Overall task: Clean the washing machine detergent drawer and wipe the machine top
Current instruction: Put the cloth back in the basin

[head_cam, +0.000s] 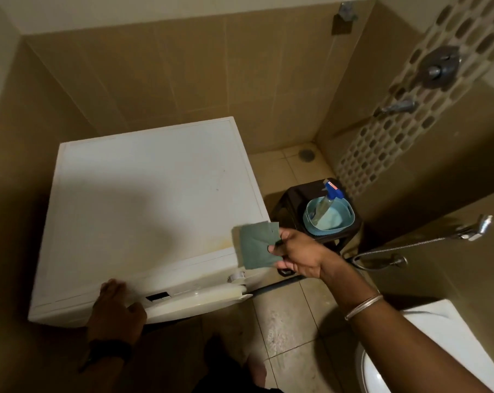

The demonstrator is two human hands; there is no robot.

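Matt scouring pad (256,246) (rough), glossy tiles (160,80).

The washer (143,199) is sitting in the left corner; the stool (292,202) is standing right of it, carrying a basin (311,219) holding a bottle (326,204); the toilet (438,336) is lying nearest right.

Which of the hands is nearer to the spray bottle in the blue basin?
Right. The right hand, holding a green scouring pad, is just in front of the spray bottle; the left hand rests on the machine's far front corner.
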